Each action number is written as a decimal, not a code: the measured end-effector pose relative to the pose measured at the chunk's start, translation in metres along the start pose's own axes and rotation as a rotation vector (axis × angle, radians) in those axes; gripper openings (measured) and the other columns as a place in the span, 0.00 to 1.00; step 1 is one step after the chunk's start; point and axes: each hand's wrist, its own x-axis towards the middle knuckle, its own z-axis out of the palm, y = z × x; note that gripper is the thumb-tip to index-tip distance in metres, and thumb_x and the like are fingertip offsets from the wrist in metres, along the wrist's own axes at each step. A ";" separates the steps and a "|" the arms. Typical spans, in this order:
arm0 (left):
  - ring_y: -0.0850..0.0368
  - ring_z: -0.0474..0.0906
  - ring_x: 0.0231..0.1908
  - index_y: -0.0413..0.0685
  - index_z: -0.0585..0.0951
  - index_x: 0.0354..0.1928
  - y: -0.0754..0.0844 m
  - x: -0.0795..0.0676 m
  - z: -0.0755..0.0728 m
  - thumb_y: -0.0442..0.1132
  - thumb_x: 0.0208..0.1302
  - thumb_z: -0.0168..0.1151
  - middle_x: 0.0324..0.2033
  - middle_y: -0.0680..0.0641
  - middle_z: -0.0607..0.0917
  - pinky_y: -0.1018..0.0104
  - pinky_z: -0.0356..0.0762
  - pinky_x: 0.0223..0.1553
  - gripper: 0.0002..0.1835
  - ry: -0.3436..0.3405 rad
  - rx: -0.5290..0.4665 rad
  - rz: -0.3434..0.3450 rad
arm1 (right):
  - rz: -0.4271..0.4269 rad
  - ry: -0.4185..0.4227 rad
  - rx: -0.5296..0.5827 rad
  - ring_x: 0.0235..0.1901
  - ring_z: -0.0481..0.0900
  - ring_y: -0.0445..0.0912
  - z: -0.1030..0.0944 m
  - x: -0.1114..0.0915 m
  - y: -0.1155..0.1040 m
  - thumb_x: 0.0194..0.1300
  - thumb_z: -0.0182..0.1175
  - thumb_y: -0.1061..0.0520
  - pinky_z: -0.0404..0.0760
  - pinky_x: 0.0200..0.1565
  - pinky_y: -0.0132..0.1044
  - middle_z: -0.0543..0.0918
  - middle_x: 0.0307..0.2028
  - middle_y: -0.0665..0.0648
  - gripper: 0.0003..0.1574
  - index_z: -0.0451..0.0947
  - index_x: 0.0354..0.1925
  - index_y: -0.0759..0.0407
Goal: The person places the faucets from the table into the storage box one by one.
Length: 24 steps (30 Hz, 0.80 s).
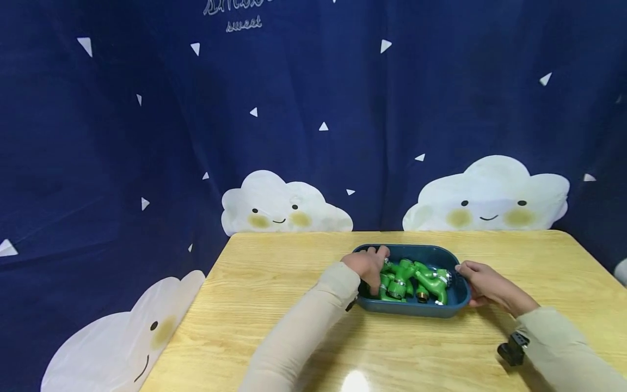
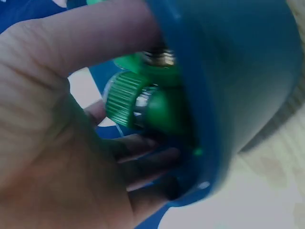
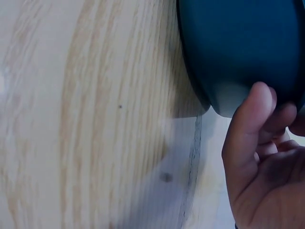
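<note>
A dark blue oval tray (image 1: 411, 310) sits on the table holding several green pipe fittings (image 1: 403, 279), some with shiny metal collars or copper-coloured ends. My left hand (image 1: 367, 264) reaches into the tray's left end, fingers spread over the fittings. In the left wrist view, a ribbed green fitting (image 2: 126, 99) lies between the thumb and the fingers of that hand (image 2: 62, 124); their tips are partly hidden inside the tray. At the opposite end, my right hand (image 1: 492, 286) grips the tray's rim. Its thumb (image 3: 252, 112) lies against the tray's outer wall (image 3: 238, 52) in the right wrist view.
The wooden table (image 1: 289, 272) extends on both sides of the tray. Behind it hangs a dark blue cloth (image 1: 303, 81) printed with white triangles and smiling clouds. A black wrist device (image 1: 512, 348) is strapped at my right sleeve.
</note>
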 end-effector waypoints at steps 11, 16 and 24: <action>0.62 0.76 0.51 0.68 0.58 0.67 -0.005 -0.009 -0.002 0.43 0.45 0.82 0.59 0.54 0.76 0.67 0.78 0.48 0.51 -0.016 -0.027 0.041 | 0.005 -0.003 0.009 0.19 0.75 0.41 0.001 0.002 0.000 0.81 0.34 0.44 0.83 0.25 0.35 0.67 0.21 0.50 0.26 0.65 0.42 0.65; 0.63 0.78 0.45 0.64 0.61 0.64 -0.008 -0.010 -0.005 0.42 0.49 0.79 0.48 0.56 0.82 0.67 0.78 0.44 0.45 -0.012 -0.048 0.072 | 0.010 0.003 0.005 0.18 0.75 0.41 0.001 0.003 0.001 0.81 0.34 0.44 0.83 0.25 0.35 0.67 0.21 0.49 0.26 0.66 0.42 0.64; 0.62 0.77 0.52 0.57 0.65 0.66 -0.015 -0.008 -0.008 0.46 0.58 0.74 0.57 0.55 0.79 0.68 0.77 0.51 0.37 0.048 -0.049 0.141 | -0.004 0.016 -0.003 0.18 0.76 0.41 0.002 0.002 -0.002 0.81 0.35 0.45 0.83 0.24 0.35 0.68 0.19 0.49 0.26 0.66 0.43 0.66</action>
